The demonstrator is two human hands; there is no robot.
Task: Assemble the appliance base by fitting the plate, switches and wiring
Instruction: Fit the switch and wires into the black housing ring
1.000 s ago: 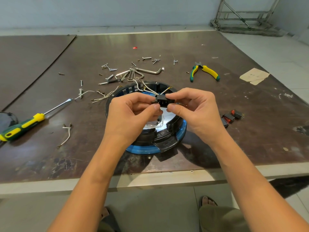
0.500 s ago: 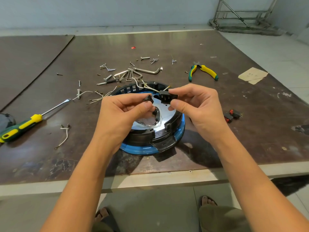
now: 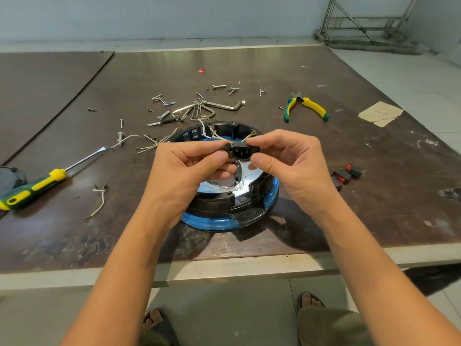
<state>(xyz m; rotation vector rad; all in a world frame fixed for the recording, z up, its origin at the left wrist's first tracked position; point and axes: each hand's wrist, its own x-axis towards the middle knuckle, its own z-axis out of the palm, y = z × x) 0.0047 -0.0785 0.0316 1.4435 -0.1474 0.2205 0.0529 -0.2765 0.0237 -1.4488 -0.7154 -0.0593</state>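
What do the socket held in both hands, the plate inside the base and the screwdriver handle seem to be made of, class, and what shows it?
Socket: black moulded plastic, matt; metal-looking pins in its recess. Plate: probably metal, polished, since it mirrors the light. Screwdriver handle: yellow and green plastic or rubber, slightly glossy; which one is unclear.

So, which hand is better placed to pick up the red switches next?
Probably right. The red switches lie on the table close to the right hand; the left hand is across the base. The right hand pinches the black socket, the left a small black part.
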